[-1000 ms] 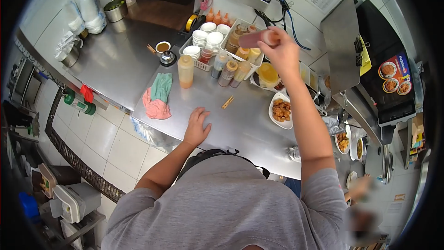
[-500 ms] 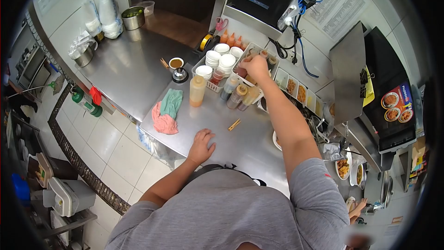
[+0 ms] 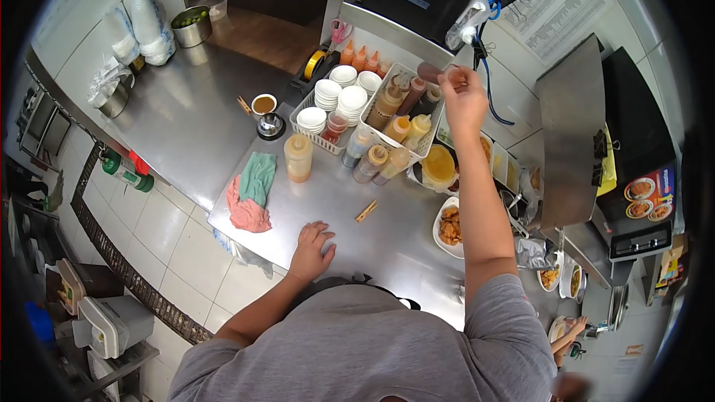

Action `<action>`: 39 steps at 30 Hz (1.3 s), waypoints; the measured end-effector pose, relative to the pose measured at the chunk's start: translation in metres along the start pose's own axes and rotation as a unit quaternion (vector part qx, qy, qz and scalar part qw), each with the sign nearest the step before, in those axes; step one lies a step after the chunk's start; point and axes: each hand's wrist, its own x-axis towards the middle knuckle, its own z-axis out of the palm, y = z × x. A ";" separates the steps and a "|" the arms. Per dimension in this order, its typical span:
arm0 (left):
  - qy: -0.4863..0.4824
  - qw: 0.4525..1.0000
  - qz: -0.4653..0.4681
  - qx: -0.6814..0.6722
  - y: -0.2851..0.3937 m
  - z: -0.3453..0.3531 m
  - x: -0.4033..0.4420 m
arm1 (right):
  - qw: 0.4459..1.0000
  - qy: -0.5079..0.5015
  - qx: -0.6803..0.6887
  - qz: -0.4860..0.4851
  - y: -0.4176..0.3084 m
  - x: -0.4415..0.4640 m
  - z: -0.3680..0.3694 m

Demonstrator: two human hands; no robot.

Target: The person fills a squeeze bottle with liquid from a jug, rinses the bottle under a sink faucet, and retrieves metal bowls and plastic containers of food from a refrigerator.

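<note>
My right hand (image 3: 463,97) is closed on a dark reddish bottle (image 3: 429,73), raised over the back right side of the white basket of sauce bottles (image 3: 428,150). My left hand (image 3: 310,251) lies flat on the steel counter (image 3: 335,234) near its front edge, holding nothing. A wooden clothespin (image 3: 366,211) rests to the right of it. Farther back stands a squeeze bottle (image 3: 298,158) with orange sauce at its bottom. Below my right forearm, a white bowl of fried pieces (image 3: 449,227) is partly hidden.
Pink and green cloths (image 3: 252,195) lie at the left. White cups (image 3: 351,104) fill a smaller basket beside a call bell (image 3: 270,126) and a sauce cup (image 3: 264,104). A container with a yellow lid (image 3: 438,167) is at the right. Another person's hands (image 3: 573,327) show at lower right.
My right hand dipped into the bottle basket, then rose to the right with a dark reddish bottle in it. My left hand stays on the counter. The view has shifted.
</note>
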 end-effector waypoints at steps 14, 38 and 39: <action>-0.010 1.000 -0.012 -0.011 -0.001 -0.002 0.006 | 0.958 -0.274 -0.055 0.065 0.099 0.079 0.157; -0.005 0.999 0.024 -0.023 -0.002 0.010 -0.003 | 0.893 -0.441 -0.078 0.045 0.046 -0.331 -0.130; -0.011 0.999 0.013 -0.030 -0.003 0.010 -0.003 | 0.907 -0.402 0.025 0.123 0.036 -0.325 -0.154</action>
